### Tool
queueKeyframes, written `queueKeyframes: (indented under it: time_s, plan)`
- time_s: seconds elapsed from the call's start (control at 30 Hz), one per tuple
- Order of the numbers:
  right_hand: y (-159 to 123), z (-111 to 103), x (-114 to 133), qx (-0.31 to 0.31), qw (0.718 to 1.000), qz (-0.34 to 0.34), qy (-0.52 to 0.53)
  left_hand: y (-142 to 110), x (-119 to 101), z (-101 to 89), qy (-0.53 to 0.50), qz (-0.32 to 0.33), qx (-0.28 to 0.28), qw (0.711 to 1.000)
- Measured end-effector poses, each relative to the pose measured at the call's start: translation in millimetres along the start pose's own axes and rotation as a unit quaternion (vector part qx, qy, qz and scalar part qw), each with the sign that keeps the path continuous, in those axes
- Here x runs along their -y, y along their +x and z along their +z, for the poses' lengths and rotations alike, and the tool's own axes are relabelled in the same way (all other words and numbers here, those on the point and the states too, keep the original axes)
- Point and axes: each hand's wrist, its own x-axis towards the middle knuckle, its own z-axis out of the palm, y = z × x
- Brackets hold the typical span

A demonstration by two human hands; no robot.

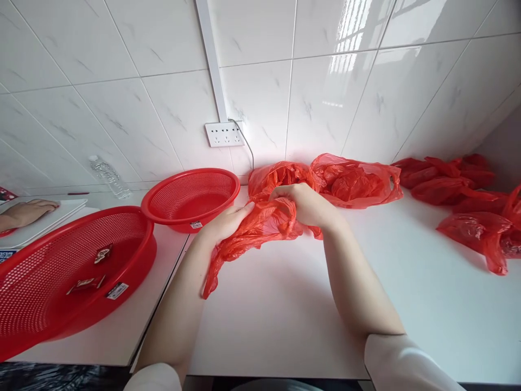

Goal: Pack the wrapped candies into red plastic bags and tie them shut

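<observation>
Both hands are on a crumpled red plastic bag above the middle of the white table. My left hand is closed round its left side, thumb on top, with most of the fingers hidden under the film. Gripping the right side is my right hand, its fingers curled into the gathered plastic. A loose tail of the bag hangs down beside my left wrist. Just behind the hands, two more red plastic bags lie against the wall, one partly covered and one fully spread.
A large red basket with small wrapped packets stands at left; a smaller red basket is behind it. More red bags lie at right. A clear bottle and another person's hand are far left. A socket strip is on the wall.
</observation>
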Motion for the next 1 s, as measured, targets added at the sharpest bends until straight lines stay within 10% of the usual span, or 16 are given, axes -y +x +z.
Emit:
queueKeyframes:
  time_s: [0.07,0.17,0.27,0.47,0.7,0.9,1.0]
  plan:
    - [2,-3,-8,-0.013,0.998,0.058,-0.014,-3,-1,-6.1,0.081,0.009,-0.021,0.996]
    - [2,-7,-16,-0.026,0.994,0.098,-0.036,-13,-10,-6.2,0.148,0.194,-0.195,0.950]
    - [2,-6,-15,-0.022,0.995,0.098,-0.025,-25,-20,8.8,0.140,0.308,-0.118,0.934]
    - [0,-8,-11,-0.007,0.995,0.066,0.077,-8,-7,38.5,0.322,0.118,-0.029,0.939]
    - [-18,-42,-60,0.031,0.984,0.128,0.117,5,16,18.4,0.420,-0.078,0.133,0.894]
    - [-41,-56,-30,-0.018,0.993,-0.009,0.120,-6,10,21.6,0.418,-0.071,0.138,0.895]
    - [-23,-15,0,0.141,0.988,-0.025,0.060,-11,7,22.4,0.372,-0.047,0.116,0.920]
